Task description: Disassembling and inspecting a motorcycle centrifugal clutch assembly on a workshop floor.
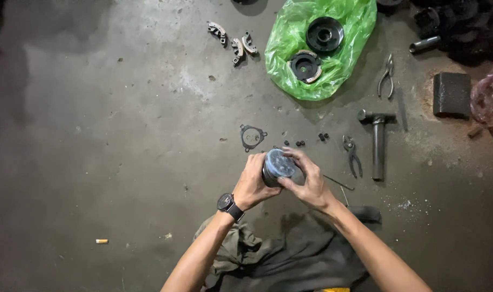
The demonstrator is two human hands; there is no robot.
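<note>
A round metal part (279,166) is being gripped by the left hand (253,184) and right hand (309,184), fingers closed, above bare concrete floor (122,135), open leftward.

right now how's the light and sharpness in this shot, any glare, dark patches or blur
Head view: light falls on the middle of the concrete floor; the corners and left edge sink into shadow. The green plastic bag shows mild sheen. The round tin, held between left hand and right hand, looks slightly soft, its top hazy. The hammer is fairly crisp.
</note>
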